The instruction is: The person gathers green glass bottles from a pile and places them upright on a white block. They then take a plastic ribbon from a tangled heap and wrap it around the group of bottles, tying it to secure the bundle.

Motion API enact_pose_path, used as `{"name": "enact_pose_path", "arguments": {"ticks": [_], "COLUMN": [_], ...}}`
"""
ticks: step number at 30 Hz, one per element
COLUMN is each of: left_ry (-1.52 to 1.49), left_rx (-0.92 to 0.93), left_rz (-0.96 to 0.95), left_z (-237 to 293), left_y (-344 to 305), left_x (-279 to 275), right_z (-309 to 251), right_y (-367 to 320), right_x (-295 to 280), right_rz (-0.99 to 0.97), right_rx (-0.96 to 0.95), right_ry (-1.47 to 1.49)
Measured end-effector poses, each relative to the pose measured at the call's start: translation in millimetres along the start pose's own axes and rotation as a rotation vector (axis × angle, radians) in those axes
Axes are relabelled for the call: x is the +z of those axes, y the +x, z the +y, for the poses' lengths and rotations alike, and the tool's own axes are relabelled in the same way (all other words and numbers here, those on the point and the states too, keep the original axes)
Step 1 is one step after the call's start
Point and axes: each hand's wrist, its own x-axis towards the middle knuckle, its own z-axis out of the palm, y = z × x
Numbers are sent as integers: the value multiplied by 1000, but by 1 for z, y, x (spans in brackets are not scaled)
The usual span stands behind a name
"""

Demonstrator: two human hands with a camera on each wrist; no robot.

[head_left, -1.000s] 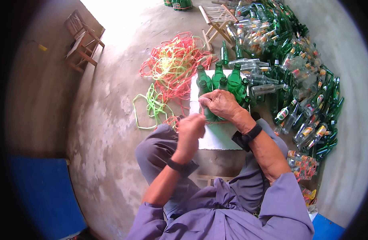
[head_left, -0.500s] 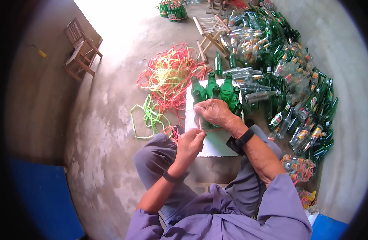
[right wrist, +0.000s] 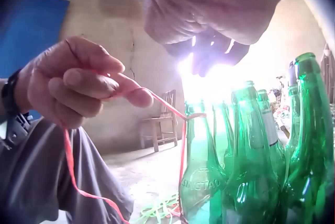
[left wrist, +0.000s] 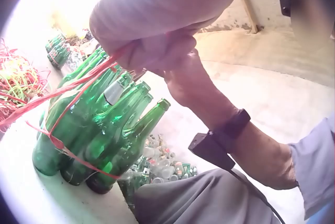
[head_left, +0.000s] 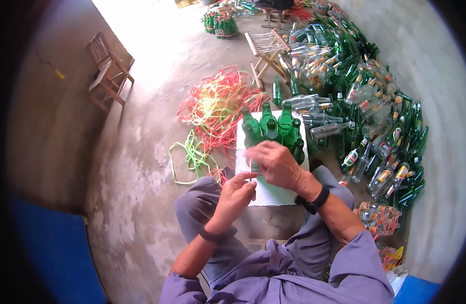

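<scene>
A cluster of green glass bottles (head_left: 285,121) stands upright on a white board (head_left: 273,197) before the person's knees. A thin red strap (left wrist: 78,160) runs around the bottles low down. My left hand (head_left: 235,196) is at the cluster's near left, pinching a length of red strap (right wrist: 163,101). From its fingers the strap stretches taut to a loop about one bottle's neck, while a loose end hangs below the hand. Above the near bottles, my right hand (head_left: 279,163) is blurred; in the right wrist view its fingers (right wrist: 201,59) point down, apart, with no strap between them.
Tangled red and green straps (head_left: 218,109) lie on the floor at the left. A large heap of loose bottles (head_left: 364,106) fills the right side along the wall. Beyond the board stand a folding stool (head_left: 268,48) and bundled bottles (head_left: 225,26); a wooden chair (head_left: 109,76) is at far left.
The right hand has come off the strap at the near bottle and shifted slightly right. My left hand first dropped away, then came up close beside the right hand, keeping the strap. The head view has tilted up.
</scene>
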Motion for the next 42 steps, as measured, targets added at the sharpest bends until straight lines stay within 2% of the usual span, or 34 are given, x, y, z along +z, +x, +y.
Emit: {"name": "enact_pose_path", "arguments": {"ticks": [2,5,9,13,16,18,20,22,24,27,28,32,37,40,42], "left_ry": [15,94,27,96,221,278,577,644,736,916,962,759,745,646,468], "left_rx": [7,11,-45,26,96,118,148,113,13,-7,55,63,-15,18,81], "left_rz": [-2,-37,-41,-24,-3,-1,-2,6,14,108,172,229,314,424,519], "left_z": [0,6,13,19,34,46,50,47,59,55,52,43,31,21,20], "left_y": [-2,-4,-8,-13,-19,-21,-19,-15,-17,-11,-10,-7,-11,-12,-11], "left_x": [0,0,0,-11,-24,-39,-63,-92,-108,-145,-155,-194,-241,-256,-258], "right_z": [-6,-9,-11,-8,-7,-9,-4,-3,-5,-6,-5,-2,3,5,3], "right_y": [-11,-22,-29,-38,-43,-45,-46,-47,-46,-44,-44,-49,-54,-54,-52], "right_x": [1,8,13,18,22,24,29,31,30,30,31,36,47,47,45], "right_rz": [-148,-194,-140,-191,-125,0,52,103,155,213,242,233,239,234,231], "right_rx": [-41,-60,-57,34,52,149,185,222,349,461,467,557,738,786,817], "right_ry": [82,48,-36,-32,22,103,122,146,224,315,334,422,571,637,673]}}
